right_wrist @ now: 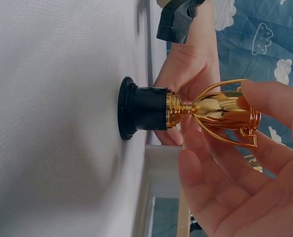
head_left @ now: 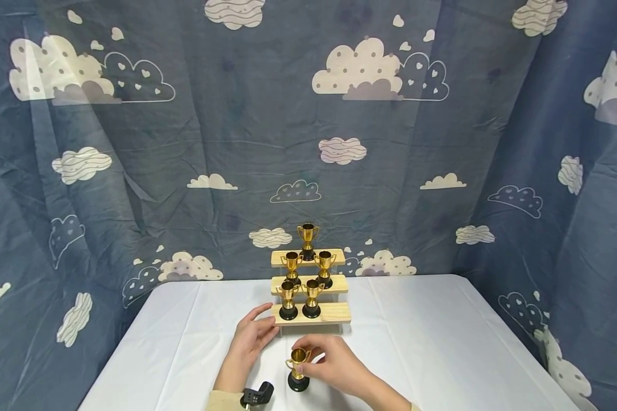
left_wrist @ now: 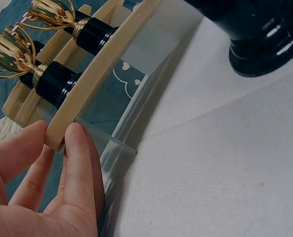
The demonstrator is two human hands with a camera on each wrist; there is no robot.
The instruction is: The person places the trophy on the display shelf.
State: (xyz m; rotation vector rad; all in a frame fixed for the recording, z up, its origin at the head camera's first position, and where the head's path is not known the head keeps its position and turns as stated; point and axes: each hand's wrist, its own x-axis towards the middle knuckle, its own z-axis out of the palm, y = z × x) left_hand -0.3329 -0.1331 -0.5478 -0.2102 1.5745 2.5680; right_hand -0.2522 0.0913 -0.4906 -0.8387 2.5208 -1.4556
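on the white table, left hand with straight fingers touching the left end of the wooden stepped stand, right hand pinching the gold trophy cup standing just before the stand, five trophies on the steps

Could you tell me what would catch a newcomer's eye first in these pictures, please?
Most striking is the three-step wooden stand at the middle of the white table, with five small gold trophies on its steps. In front of it, the right hand pinches a sixth gold trophy standing on the table, while the left hand touches the stand's lowest step. Behind hangs a blue cloud-print cloth.
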